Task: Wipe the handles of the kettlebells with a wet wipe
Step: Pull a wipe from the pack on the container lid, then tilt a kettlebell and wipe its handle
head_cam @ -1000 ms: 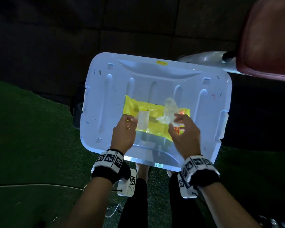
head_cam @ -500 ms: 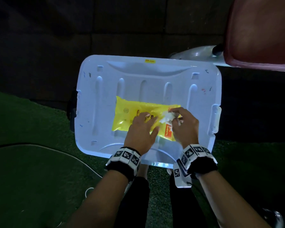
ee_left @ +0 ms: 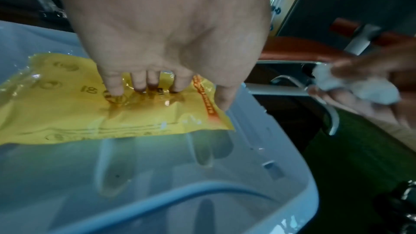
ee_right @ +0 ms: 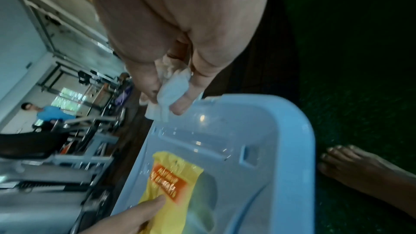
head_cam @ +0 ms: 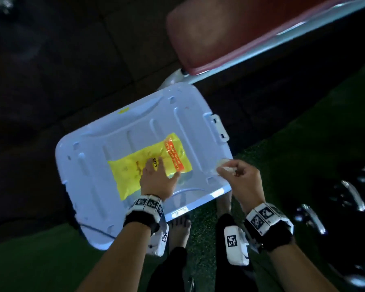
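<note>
A yellow wet-wipe pack [head_cam: 135,169] [ee_left: 67,109] [ee_right: 173,191] lies on the pale blue bin lid [head_cam: 93,186] [ee_left: 202,175] [ee_right: 270,140]. My left hand [head_cam: 156,175] [ee_left: 148,84] rests flat on the pack, fingers straight and pressing it down. My right hand [head_cam: 232,171] [ee_right: 171,92] hovers past the lid's right edge and pinches a crumpled white wet wipe [head_cam: 223,165] [ee_left: 351,86] [ee_right: 173,92]. Dark kettlebells with shiny handles [head_cam: 350,197] stand on the floor at the right, blurred.
A red padded bench [head_cam: 230,34] on a white frame stands behind the lid. Green turf [head_cam: 30,260] covers the floor near me, dark mats lie beyond. My bare feet [head_cam: 179,230] are just below the lid. A person and gym machines show far off in the right wrist view.
My right hand pulled the wipe free and carried it right, off the pack past the lid's edge. My left hand flattened onto the pack. The head view swung to the right.
</note>
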A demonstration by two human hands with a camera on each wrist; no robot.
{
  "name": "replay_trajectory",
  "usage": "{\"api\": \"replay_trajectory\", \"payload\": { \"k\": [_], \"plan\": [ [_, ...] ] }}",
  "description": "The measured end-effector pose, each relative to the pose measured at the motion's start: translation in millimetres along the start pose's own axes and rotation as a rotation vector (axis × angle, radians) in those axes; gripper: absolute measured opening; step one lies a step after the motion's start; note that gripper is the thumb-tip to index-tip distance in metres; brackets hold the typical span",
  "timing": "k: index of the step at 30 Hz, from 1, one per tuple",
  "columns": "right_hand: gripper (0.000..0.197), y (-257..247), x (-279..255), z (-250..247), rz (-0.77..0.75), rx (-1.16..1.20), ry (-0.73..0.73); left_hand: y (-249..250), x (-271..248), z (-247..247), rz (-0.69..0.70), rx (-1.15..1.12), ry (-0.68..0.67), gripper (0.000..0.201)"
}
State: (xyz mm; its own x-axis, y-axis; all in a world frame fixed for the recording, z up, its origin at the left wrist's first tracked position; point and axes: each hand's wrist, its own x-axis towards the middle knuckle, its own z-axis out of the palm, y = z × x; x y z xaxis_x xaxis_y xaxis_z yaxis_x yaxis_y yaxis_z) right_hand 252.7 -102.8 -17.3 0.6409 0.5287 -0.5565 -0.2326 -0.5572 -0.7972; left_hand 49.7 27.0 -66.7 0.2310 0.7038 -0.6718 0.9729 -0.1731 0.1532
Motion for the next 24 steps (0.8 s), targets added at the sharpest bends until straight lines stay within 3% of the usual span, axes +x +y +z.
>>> {"api": "replay_trajectory", "payload": {
  "k": [2, 5, 8, 13, 19, 24],
  "plan": [
    [0.017, 16.3, -26.0, -34.9, -0.026, -0.025, 0.09, 18.2, -22.6, 5.9, 0.016, -0.113, 0.075, 0.078],
    [0.03, 52.2, -64.6, -93.5, -0.022, 0.068, 0.197, 55.0, -62.6, 37.1, 0.252, -0.305, 0.22, 0.059],
    [0.027, 95.7, -94.2, -152.2, 0.024, 0.089, 0.377, 99.1, -95.7, 82.8, 0.377, -0.481, 0.071, 0.044],
    [0.024, 193.1, -108.0, -229.1, 0.101, 0.14, 0.656, 165.2, -107.5, 198.2, 0.323, -0.709, -0.217, 0.031],
    [0.031, 321.8, -73.3, -284.7, 0.042, 0.101, 0.884, 239.6, -54.9, 357.8, 0.338, -0.707, -0.381, 0.035],
    [0.031, 406.0, -20.0, -301.5, -0.128, 0.112, 1.078, 286.0, 11.7, 454.9, 0.375, -0.732, -0.442, 0.046]
  ]
}}
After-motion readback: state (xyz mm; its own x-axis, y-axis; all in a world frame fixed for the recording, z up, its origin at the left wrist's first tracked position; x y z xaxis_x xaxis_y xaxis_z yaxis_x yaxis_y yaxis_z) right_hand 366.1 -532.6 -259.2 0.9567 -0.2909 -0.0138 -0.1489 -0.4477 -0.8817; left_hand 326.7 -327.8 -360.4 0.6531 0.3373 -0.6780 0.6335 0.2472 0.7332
